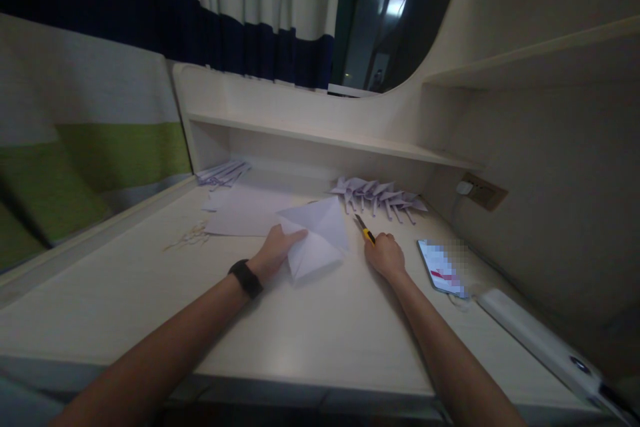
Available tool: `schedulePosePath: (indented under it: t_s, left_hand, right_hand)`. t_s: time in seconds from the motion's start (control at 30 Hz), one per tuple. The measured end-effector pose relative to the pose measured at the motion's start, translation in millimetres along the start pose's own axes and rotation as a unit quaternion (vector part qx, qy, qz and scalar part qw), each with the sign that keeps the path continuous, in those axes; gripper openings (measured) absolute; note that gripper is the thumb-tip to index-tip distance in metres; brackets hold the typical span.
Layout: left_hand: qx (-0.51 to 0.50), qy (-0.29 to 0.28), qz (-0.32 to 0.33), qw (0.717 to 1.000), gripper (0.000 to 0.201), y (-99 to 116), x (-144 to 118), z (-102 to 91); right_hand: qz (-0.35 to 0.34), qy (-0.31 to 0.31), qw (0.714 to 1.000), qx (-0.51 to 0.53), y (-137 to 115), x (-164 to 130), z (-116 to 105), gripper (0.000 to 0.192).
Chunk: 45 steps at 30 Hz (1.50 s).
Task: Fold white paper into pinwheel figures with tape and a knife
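Observation:
My left hand (pixel 274 250), with a black watch (pixel 246 278) at its wrist, grips a creased white paper square (pixel 325 223) by its left side, thumb on top. The paper has crossing fold lines and its near part tilts up. In my right hand (pixel 385 255) is a yellow and black utility knife (pixel 368 233), its blade pointing away toward the back. The knife lies just right of the paper, apart from it. Behind both hands stands a row of folded paper pinwheels (pixel 377 195) on stick-like handles.
White paper sheets (pixel 245 210) lie back left, with rolled paper sticks (pixel 223 173) behind them. Small pale strips (pixel 193 235) sit at the left. To the right are a phone (pixel 440 268) and a long white device (pixel 537 340). A shelf (pixel 325 137) spans the desk's back.

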<state>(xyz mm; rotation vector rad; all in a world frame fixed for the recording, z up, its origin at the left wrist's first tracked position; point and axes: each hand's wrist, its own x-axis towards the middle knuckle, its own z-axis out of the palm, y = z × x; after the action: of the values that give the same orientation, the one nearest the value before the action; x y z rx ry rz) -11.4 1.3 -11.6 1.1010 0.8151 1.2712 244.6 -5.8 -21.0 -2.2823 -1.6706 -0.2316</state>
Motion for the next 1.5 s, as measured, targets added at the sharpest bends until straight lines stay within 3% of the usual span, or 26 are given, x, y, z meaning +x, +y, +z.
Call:
schedulePosePath:
  t_s: [0.13,0.23,0.37,0.5,0.73,0.93,1.5]
  left_hand:
    - [0.0,0.038,0.004,0.999,0.042,1,3,-2.0]
    - [0.019,0.07,0.013,0.997,0.038,0,5,-4.4]
    - [0.019,0.079,0.036,0.996,0.037,-2,8,-7.8]
    - [0.01,0.094,0.055,0.994,0.039,-1,9,-8.5]
    - [0.019,0.12,0.04,0.992,0.035,1,8,-5.5]
    - [0.077,0.143,0.063,0.985,0.032,7,4,-1.9]
    - [0.119,0.142,0.058,0.981,0.031,7,1,2.5]
  right_hand:
    - [-0.047,0.051,0.991,0.115,-5,-14,-20,0.033]
    - [-0.161,0.03,0.96,0.226,-18,-36,-32,0.041]
    - [-0.287,0.064,0.929,0.224,-36,-63,-38,0.051]
    - [-0.241,0.095,0.938,0.229,-37,-67,-40,0.061]
    - [-0.307,-0.039,0.911,0.273,-39,-70,-32,0.065]
    - [-0.324,-0.074,0.906,0.262,-47,-76,-26,0.068]
    - [-0.335,-0.078,0.919,0.194,-46,-75,-23,0.069]
